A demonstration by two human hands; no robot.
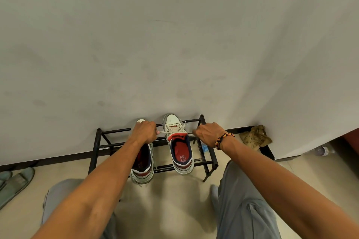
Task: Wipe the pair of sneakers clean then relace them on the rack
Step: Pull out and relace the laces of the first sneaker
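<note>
Two white sneakers with red insoles stand on a low black metal rack [97, 142] against the wall. The right sneaker [179, 145] is in full view, toe to the wall. The left sneaker [142, 169] lies partly under my left forearm. My left hand [144, 132] and my right hand [208, 134] each grip one end of the white lace [171, 132], which is stretched taut across the right sneaker's tongue. A braided bracelet sits on my right wrist.
A crumpled brown cloth [255, 137] lies on the floor right of the rack, by the wall corner. Something blue [205, 148] shows under the rack. Green slippers [14, 184] lie at the far left. My knees in grey trousers frame the tiled floor.
</note>
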